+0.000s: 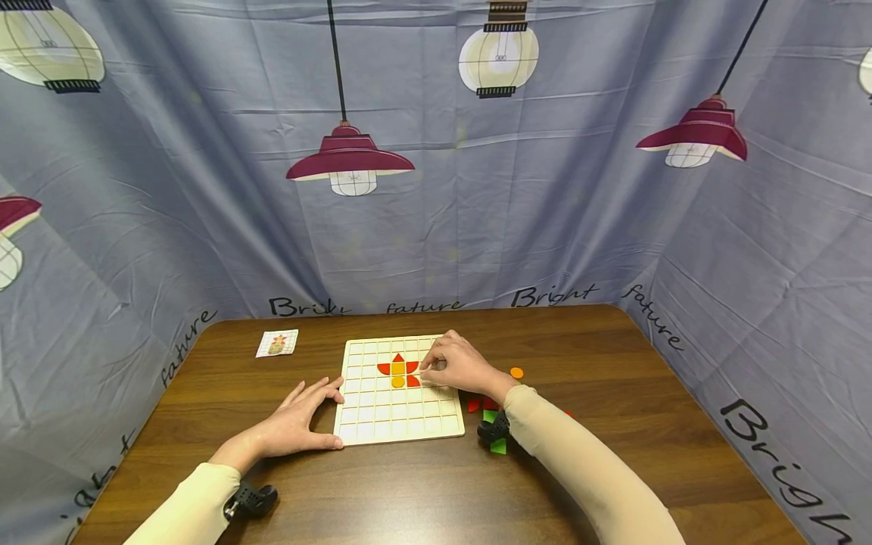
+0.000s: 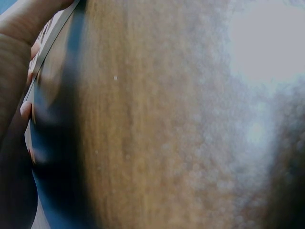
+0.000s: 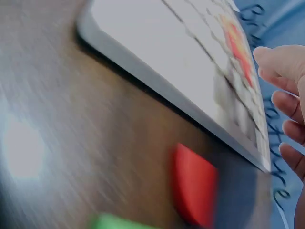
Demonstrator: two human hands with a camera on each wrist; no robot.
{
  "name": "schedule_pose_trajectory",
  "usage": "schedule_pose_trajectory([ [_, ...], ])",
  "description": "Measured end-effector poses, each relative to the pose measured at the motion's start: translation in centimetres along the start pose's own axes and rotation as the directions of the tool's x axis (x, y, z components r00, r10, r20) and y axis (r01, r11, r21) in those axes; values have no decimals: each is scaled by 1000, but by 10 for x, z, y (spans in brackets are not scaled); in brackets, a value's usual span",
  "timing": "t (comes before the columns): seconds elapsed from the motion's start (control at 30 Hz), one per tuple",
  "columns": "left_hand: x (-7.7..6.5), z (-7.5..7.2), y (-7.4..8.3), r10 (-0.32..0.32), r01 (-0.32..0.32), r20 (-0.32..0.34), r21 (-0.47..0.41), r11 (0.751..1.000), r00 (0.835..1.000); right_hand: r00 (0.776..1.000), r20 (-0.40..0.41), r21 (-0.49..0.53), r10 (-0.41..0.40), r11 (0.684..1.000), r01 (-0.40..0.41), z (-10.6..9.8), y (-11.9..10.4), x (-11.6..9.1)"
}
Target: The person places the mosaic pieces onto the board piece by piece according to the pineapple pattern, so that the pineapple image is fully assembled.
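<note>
Well, right hand (image 1: 465,365) over the gridded board (image 1: 402,421).

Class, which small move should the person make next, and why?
Probably the right hand should set a loose, flat red piece left of the round orange piece on the pale gridded board: a curved red piece lies right of it, while the left cell is bare.

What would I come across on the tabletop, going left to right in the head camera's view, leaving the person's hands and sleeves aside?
Small picture card → cream grid board → nearest green piece → loose orange disc → small sliver of red.
</note>
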State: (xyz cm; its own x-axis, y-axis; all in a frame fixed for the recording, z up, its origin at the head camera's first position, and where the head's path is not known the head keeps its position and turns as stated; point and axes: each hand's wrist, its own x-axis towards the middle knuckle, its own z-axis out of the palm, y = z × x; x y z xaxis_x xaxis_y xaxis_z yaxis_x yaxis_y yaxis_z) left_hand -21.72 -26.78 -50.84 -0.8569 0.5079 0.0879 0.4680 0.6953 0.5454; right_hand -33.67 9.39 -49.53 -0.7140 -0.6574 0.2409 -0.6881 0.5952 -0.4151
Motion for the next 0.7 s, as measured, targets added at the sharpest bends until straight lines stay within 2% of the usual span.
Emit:
schedule_pose_trajectory([
  [0.2, 0, 0, 1, -5, 5, -5, 0, 1000, 1000, 995, -71, 32, 67, 997, -65, -34, 17, -15],
  [0.33, -1, 0, 2, -4, 4, -10, 1, 1000, 1000, 991, -88, 30, 103, 994, -101, -52, 31, -30],
  [0.5, -1, 0, 3, -2, 2, -12, 1, 1000, 1000, 988, -93, 41, 127, 992, -124, -64, 44, -48],
  [0.7, 0, 1, 3, 8, -8, -16, 9, 1000, 1000, 988, -88, 21, 125, 992, -123, -69, 51, -65],
])
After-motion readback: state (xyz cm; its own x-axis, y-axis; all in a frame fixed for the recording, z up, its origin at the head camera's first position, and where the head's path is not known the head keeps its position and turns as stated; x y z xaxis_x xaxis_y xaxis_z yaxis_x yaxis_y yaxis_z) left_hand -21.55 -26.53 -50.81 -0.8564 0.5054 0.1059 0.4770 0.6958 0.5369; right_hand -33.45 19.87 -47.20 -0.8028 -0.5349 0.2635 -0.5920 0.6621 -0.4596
